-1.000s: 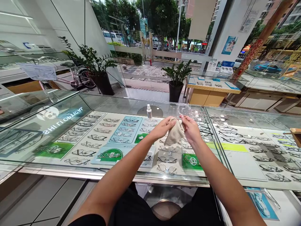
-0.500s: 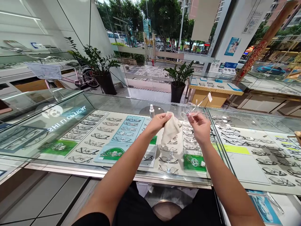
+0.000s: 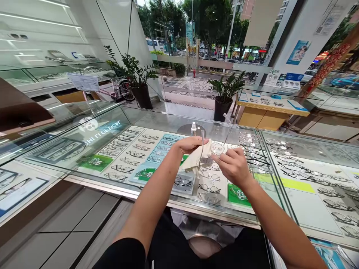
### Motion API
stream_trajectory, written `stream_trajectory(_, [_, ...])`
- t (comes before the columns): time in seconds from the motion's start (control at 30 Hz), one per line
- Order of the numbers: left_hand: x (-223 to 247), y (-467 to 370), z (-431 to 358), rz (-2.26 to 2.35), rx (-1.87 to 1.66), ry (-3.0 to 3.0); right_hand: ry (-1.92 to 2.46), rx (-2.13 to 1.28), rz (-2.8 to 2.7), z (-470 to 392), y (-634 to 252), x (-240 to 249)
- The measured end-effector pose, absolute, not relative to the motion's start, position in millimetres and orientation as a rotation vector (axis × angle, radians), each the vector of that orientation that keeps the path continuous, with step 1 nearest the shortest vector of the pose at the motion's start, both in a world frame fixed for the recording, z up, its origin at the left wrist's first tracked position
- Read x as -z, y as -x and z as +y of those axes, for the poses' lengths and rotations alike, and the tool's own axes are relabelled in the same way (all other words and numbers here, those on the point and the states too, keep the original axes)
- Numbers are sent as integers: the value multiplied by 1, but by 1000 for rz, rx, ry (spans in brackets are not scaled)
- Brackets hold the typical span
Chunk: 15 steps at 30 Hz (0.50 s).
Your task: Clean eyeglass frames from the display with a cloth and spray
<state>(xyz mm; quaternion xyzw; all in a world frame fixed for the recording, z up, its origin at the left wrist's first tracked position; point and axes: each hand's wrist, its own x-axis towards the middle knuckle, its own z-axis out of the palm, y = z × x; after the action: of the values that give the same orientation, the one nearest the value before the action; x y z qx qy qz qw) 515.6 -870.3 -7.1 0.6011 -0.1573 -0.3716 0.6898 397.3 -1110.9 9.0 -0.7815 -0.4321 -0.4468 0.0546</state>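
Above the glass display counter, my left hand is closed around a cream cleaning cloth, whose zigzag edge hangs down. The cloth is up against a pair of eyeglasses with thin, clear-looking temples that point upward. At the other side of these glasses, my right hand grips the frame with curled fingers. Part of the frame is hidden by the cloth and fingers. A small white-capped bottle stands upright on the counter just beyond my left hand.
Rows of eyeglasses lie under the counter's glass, with green cards among them. Past the counter stand two potted plants and a parked bicycle. A wooden display table is at the back right.
My hands have come together, bringing cloth and eyeglasses into contact. The glasses have turned so their temples point up. The camera view has swung slightly left.
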Motion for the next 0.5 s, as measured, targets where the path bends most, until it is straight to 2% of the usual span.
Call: stream_trajectory(0.5, [-1, -510, -868, -561, 1094, -1452, 2477, 1197, -1519, -1100, -391, -4])
